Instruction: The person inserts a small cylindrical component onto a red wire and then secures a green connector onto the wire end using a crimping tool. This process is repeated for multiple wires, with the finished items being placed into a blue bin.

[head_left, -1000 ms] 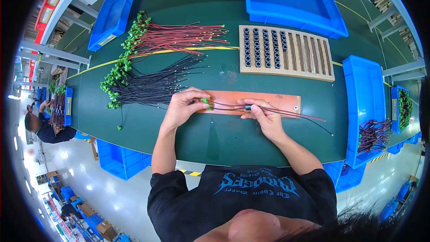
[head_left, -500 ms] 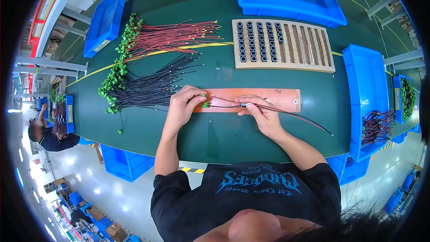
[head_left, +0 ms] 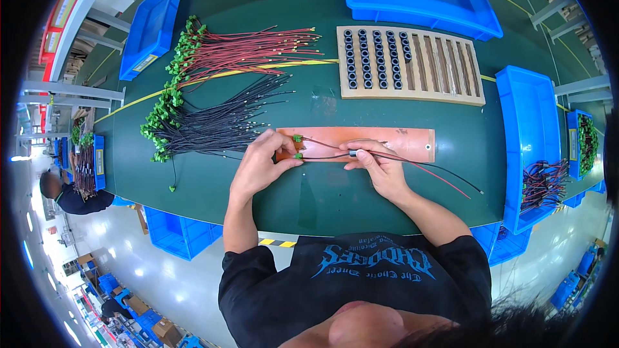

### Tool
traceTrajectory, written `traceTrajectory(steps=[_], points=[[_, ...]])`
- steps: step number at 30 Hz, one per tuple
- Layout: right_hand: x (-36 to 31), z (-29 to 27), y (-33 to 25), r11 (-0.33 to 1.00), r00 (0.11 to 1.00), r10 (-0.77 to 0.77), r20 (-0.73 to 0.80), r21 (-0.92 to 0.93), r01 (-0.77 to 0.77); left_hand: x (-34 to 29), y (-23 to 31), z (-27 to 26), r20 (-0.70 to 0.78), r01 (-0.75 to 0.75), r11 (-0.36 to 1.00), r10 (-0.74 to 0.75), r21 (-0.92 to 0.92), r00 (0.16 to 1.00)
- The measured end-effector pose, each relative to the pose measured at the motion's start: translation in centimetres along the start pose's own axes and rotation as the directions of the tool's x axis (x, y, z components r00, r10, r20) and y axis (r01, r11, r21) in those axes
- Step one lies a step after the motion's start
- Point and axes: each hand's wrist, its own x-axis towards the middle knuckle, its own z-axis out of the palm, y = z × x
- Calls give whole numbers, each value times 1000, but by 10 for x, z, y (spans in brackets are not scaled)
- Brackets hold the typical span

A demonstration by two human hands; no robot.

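My left hand (head_left: 258, 162) is closed around the green-plug end of two wires, thumb and fingertips against a lower green plug (head_left: 298, 156) and an upper green plug (head_left: 297, 138). From these plugs a red wire (head_left: 320, 142) and a black wire (head_left: 325, 158) run rightward to my right hand (head_left: 380, 166). That hand pinches a small black cylindrical sleeve (head_left: 353, 153), with the wires passing at it; fingers partly hide how they go through. The loose wire tails spread out beyond my right hand. Beneath both hands lies an orange-brown strip (head_left: 416, 145).
To the left lie red wires (head_left: 248, 51) and black wires (head_left: 222, 119) with green plugs. A wooden rack (head_left: 412, 93) holds rows of black sleeves. Blue bins (head_left: 422, 0) stand at the back and right; the right bin (head_left: 529, 100) contains wire bundles. A person (head_left: 80, 200) is at far left.
My left fingers have shifted on the plugs, and the two green plugs now sit farther apart. Beyond my right hand, the red and black tails have separated. The right hand stays nearly in place.
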Motion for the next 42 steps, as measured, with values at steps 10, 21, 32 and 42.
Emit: traceTrajectory(steps=[10, 21, 32, 42], points=[[-1, 1, 8, 997, 997, -71, 7, 24, 71, -1, 10, -1, -102, -52, 978, 31, -204, 994], [1, 4, 3, 994, 996, -87, -37, 60, 89, 3, 3, 6, -173, -75, 986, 48, -150, 984], [5, 0, 3, 994, 994, -96, -61, -57, 92, 2, 15, 14, -213, -18, 999, 27, 43, 977], [13, 1, -10, 933, 968, -244, 57, -260, 250, 4, 8, 18, -207, 9, 996, 10, 91, 978]])
